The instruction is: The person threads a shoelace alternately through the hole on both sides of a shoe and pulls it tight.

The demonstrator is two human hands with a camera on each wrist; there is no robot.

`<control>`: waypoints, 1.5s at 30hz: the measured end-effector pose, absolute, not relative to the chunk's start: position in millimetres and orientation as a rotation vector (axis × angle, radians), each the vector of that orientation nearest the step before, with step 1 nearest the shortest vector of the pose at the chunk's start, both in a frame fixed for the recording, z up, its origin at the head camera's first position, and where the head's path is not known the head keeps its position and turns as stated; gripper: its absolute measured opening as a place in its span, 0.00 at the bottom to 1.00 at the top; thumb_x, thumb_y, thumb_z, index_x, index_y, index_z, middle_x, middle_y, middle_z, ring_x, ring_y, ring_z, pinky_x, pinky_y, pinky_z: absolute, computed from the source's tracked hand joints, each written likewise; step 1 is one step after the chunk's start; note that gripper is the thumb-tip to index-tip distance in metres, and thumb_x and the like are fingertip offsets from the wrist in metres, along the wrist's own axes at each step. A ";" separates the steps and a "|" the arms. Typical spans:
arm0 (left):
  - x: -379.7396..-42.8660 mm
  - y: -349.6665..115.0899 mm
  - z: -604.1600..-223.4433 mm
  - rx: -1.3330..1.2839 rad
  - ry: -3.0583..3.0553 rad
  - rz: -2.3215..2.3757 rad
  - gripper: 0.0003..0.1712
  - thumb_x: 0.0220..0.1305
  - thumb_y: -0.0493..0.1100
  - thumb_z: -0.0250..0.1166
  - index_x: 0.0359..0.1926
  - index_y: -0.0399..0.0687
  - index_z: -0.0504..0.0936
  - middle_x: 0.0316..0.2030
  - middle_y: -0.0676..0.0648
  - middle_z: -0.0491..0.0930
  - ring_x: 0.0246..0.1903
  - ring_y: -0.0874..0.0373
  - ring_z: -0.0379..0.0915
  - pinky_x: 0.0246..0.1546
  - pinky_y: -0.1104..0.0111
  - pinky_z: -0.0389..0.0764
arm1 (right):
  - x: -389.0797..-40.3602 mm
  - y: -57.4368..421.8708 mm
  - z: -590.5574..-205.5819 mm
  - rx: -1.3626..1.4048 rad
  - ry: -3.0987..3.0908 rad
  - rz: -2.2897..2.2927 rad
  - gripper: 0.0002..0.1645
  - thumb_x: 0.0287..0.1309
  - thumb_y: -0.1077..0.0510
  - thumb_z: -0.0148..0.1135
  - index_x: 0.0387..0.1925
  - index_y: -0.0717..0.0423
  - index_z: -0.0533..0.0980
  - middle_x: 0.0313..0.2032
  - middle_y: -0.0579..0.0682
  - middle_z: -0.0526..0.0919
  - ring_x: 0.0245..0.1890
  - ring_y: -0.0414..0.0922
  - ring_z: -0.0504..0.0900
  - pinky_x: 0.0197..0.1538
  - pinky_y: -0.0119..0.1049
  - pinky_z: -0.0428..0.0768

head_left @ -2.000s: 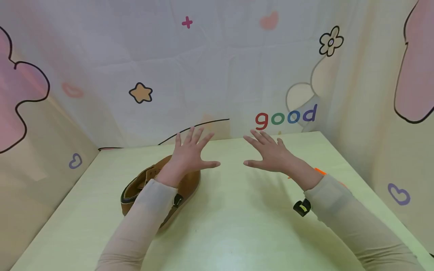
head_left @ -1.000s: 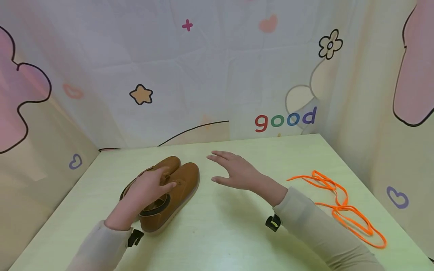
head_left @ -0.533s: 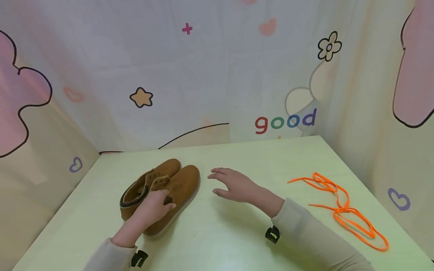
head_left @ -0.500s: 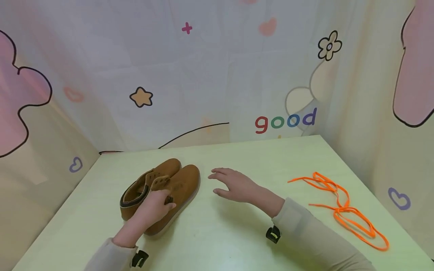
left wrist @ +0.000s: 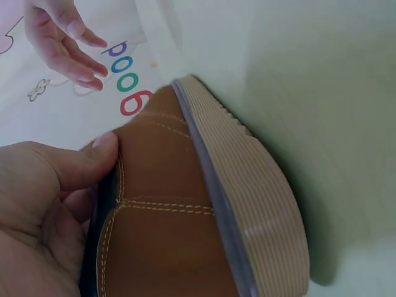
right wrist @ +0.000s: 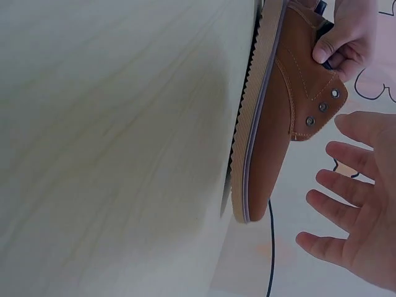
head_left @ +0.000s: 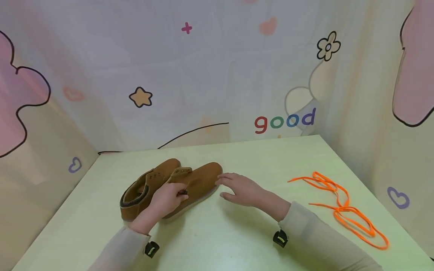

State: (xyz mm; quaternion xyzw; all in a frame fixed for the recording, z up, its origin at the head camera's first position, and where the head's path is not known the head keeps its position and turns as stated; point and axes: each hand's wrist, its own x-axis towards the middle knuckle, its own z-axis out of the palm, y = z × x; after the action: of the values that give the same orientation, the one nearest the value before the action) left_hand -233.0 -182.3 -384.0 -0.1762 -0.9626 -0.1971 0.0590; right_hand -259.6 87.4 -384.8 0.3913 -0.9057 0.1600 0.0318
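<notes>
My left hand (head_left: 166,199) grips the collar of a brown lace-up shoe (head_left: 205,177), the thumb on its outer side. In the left wrist view the brown upper (left wrist: 164,173) and ribbed pale sole show beside my thumb. Empty eyelets show on the raised flap in the right wrist view, with no lace through them. Whether the sole touches the table or hangs just above it, I cannot tell. By the shoe's toe, my right hand (head_left: 244,190) holds nothing, its fingers spread in the right wrist view. The matching shoe (head_left: 161,174) stands just left, partly hidden.
Orange shoelaces (head_left: 346,207) lie in loose loops on the right side of the pale table (head_left: 217,241). A printed curtain (head_left: 220,82) encloses the back and both sides.
My left hand has reached down, taken hold of the nearer shoe and shifted it right, its toe swinging rightward. My right hand has come lower, beside the toe. The other shoe stays put.
</notes>
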 end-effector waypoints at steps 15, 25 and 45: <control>-270.7 -138.4 -382.6 -0.913 -2.918 -0.498 0.08 0.66 0.39 0.69 0.30 0.47 0.79 0.22 0.54 0.71 0.26 0.61 0.64 0.30 0.70 0.65 | -254.9 133.0 -378.3 1.094 -2.808 0.480 0.21 0.68 0.57 0.64 0.60 0.60 0.79 0.65 0.59 0.79 0.63 0.57 0.80 0.64 0.53 0.79; -283.4 -115.6 -374.4 -1.045 -2.926 -0.491 0.05 0.67 0.40 0.68 0.34 0.46 0.84 0.30 0.50 0.85 0.27 0.63 0.70 0.34 0.69 0.73 | -253.1 193.8 -354.7 0.920 -2.850 0.396 0.21 0.66 0.59 0.65 0.58 0.62 0.79 0.62 0.63 0.80 0.64 0.62 0.78 0.66 0.57 0.77; -289.3 -99.0 -371.4 -1.066 -2.949 -0.444 0.05 0.69 0.41 0.67 0.41 0.45 0.87 0.37 0.49 0.89 0.33 0.59 0.79 0.41 0.64 0.81 | -224.8 308.8 -387.3 0.642 -3.192 0.149 0.10 0.55 0.53 0.72 0.36 0.54 0.82 0.30 0.43 0.81 0.30 0.38 0.75 0.30 0.36 0.74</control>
State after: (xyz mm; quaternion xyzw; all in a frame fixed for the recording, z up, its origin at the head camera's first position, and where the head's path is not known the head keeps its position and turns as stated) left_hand -289.3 -99.0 -371.4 -0.3367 -0.9310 -0.1401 -0.0127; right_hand -224.8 308.8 -387.3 0.1965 -0.9777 0.0456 -0.0590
